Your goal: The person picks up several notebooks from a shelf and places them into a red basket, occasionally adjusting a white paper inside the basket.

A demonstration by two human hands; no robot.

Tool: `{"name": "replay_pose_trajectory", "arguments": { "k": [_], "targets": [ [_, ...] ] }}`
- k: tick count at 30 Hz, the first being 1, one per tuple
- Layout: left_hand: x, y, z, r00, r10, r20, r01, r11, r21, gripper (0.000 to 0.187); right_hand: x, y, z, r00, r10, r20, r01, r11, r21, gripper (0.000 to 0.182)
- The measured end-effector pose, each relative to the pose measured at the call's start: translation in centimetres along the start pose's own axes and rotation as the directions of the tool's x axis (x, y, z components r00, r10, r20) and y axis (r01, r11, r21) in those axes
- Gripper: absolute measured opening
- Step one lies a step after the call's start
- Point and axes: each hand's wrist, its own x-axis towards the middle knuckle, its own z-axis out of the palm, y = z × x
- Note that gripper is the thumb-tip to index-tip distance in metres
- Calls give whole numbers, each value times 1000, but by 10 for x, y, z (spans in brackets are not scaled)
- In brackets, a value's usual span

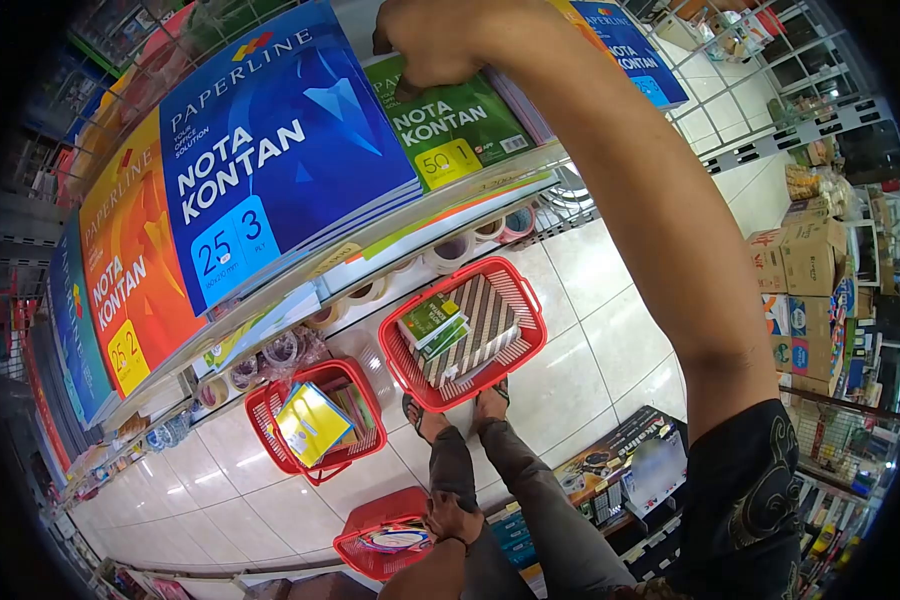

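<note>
On the upper shelf my right hand reaches over a green Nota Kontan pad, fingers bent down at its top edge. What the fingertips hold, if anything, is hidden. Beside it lies a stack of blue pads, with orange pads further left. My left hand is low near my leg, beside a red basket of colourful items; its fingers look curled, their tips unclear.
Near my feet, one red basket holds a striped box and green pads; another holds yellow items. Tape rolls line a lower shelf. Cardboard boxes stand at right, beyond a wire rack.
</note>
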Motion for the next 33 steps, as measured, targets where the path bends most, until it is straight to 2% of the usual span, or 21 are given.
{"name": "replay_pose_trajectory", "arguments": {
  "k": [4, 13, 15, 16, 17, 18, 20, 21, 22, 23, 24, 25, 26, 27, 29, 30, 32, 33],
  "targets": [
    [-1, 2, 0, 1000, 3, -13, -3, 1000, 19, 40, -2, -1, 3, 999, 24, -38, -23, 1000, 5, 30],
    [1, -4, 8, 1000, 16, -20, -16, 1000, 7, 42, -6, 3, 14, 996, -53, -73, 56, 997, 44, 29],
    [-2, -6, 11, 1000, 6, 9, -6, 1000, -4, 43, -13, 1, 25, 972, -68, -224, 59, 997, -47, 29],
    [-6, -1, 6, 1000, 4, -2, -4, 1000, 17, 43, -20, 3, 42, 879, -43, -474, 94, 992, 84, 30],
    [-8, 4, 1, 1000, 4, -14, -4, 999, 34, 43, -28, 7, 62, 728, 25, -685, 154, 968, 199, 31],
    [-9, 8, -7, 999, -2, 35, 3, 1000, -3, 44, -12, 31, 90, 738, 19, -674, 166, 964, 209, 31],
    [-9, 7, -1, 999, -16, 43, 16, 1000, -11, 44, -84, -2, 148, 551, 309, -775, 208, 848, 487, 20],
    [-7, 7, 1, 999, -21, 45, 21, 1000, -6, 45, -114, -34, 176, 447, 461, -767, 254, 757, 602, 15],
    [-6, 8, 3, 999, -27, 44, 27, 1000, -11, 45, -129, -56, 203, 341, 607, -717, 314, 645, 696, 11],
    [-7, 9, 4, 1000, -9, 16, 9, 1000, -12, 44, -132, -48, 231, 242, 743, -624, 386, 517, 764, 9],
    [-9, 7, 5, 1000, 6, -10, -6, 1000, -8, 43, -124, -53, 292, 353, 802, -482, 309, 386, 869, 8],
    [-11, 9, -1, 1000, -8, -9, 8, 1000, -2, 43, -124, -65, 346, 547, 759, -352, 25, 405, 914, 10],
    [-12, 11, -7, 1000, -13, 24, 14, 1000, -23, 43, -115, -83, 407, 624, 734, -266, -4, 344, 939, 16],
    [-12, 14, -10, 999, -13, 52, 16, 999, -46, 43, -113, -96, 460, 767, 629, -126, -182, 401, 898, 23],
    [-12, 11, 1, 1000, -11, 0, 11, 999, -31, 44, -107, -136, 513, 851, 499, 165, -426, 470, 774, 28],
    [-14, 9, 5, 1000, -3, -13, 2, 1000, -26, 44, -102, -149, 538, 856, 490, 166, -418, 465, 781, 28],
    [-13, 9, 7, 1000, -9, -17, 8, 998, -55, 44, -87, -173, 581, 904, 351, 245, -427, 779, 458, 27],
    [-14, 9, 7, 999, -25, -24, 24, 998, -51, 44, -77, -177, 598, 909, 338, 243, -415, 779, 470, 27]
  ]
}}
